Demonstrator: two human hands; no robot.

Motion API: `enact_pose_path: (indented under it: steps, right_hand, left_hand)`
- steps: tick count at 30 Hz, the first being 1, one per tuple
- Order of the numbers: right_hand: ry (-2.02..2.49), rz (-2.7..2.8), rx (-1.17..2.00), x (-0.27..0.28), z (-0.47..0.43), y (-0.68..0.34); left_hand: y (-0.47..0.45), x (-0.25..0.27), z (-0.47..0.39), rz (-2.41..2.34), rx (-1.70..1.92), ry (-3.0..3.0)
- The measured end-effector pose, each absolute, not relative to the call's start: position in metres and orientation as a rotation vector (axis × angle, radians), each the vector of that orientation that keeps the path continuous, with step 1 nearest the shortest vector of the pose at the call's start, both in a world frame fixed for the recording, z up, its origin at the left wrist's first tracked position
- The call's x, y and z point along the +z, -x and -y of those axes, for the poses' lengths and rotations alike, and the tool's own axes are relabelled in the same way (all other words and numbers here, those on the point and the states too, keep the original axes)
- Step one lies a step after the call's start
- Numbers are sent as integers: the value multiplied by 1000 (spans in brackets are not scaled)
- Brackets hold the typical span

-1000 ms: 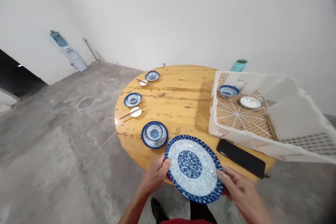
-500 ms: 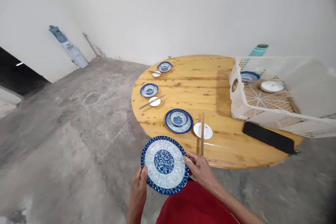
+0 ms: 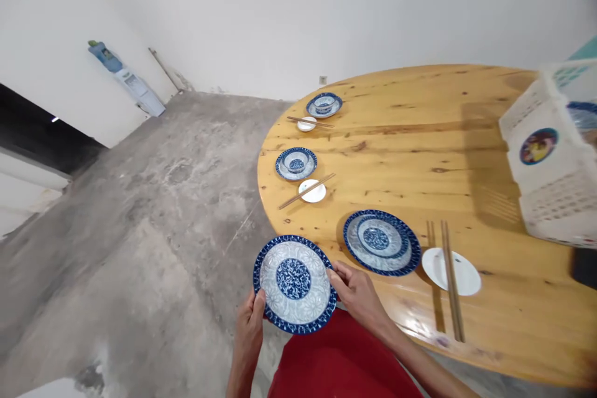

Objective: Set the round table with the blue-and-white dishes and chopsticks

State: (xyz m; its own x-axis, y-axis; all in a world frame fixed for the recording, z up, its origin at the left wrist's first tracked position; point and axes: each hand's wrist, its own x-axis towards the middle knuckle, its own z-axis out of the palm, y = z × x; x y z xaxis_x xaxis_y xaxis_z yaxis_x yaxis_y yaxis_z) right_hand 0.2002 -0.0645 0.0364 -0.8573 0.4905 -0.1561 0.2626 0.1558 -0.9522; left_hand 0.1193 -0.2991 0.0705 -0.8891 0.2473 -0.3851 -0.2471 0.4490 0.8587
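A round plate (image 3: 295,317) with a blue patterned rim and a blue centre is held in front of my body, just off the table's near edge. My left hand (image 3: 250,320) grips its left rim, thumb on top. My right hand (image 3: 357,291) pinches the opposite side, its other fingers partly hidden beneath. On the table beyond my right hand lies a similar plate (image 3: 405,261) with a blue patterned bowl (image 3: 377,237) in it. Beside that, a pair of chopsticks (image 3: 450,286) rests across a small white dish (image 3: 469,272).
The wooden table (image 3: 396,168) carries two more place settings along its left edge, including a nearer plate (image 3: 298,171) and a farther plate (image 3: 329,110). A white plastic crate (image 3: 550,186) stands at the right. Grey concrete floor (image 3: 153,249) spreads leftward to a water dispenser (image 3: 135,84).
I have come nearer to the table, so its settings look larger and sit farther right. The crate has slid mostly out of view. Both hands still hold the plate.
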Motion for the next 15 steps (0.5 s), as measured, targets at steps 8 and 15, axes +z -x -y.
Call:
enact_pose_path:
  steps: [8, 15]
  right_hand:
    - [745, 2362, 1732, 36, 73, -104]
    - [804, 2288, 1681, 28, 95, -20]
  left_hand:
    - [-37, 62, 312, -2171, 1514, 143]
    - [67, 43, 331, -2172, 1488, 42]
